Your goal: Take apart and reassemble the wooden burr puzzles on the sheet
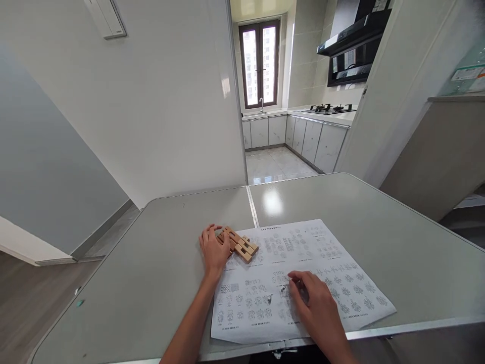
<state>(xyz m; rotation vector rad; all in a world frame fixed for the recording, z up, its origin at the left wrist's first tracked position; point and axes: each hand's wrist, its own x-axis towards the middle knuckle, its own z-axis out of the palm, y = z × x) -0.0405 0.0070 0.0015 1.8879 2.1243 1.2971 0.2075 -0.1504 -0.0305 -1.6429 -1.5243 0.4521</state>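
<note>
Notched wooden puzzle blocks (246,248) lie together on the upper left part of a large printed instruction sheet (265,270). My left hand (214,247) rests at their left end, its fingers curled over the nearest pieces and hiding part of them. Lower on the sheet is my right hand (312,298), with bent fingers and a gap between thumb and forefinger; nothing shows in it. Rows of small line diagrams cover the paper around both hands.
The pale grey table (159,303) has a seam (252,206) down its middle and a metal latch (278,354) at the near edge. Small green bits (79,303) lie near its left edge. Beyond a doorway are kitchen cabinets (314,141) and a gas hob (329,108).
</note>
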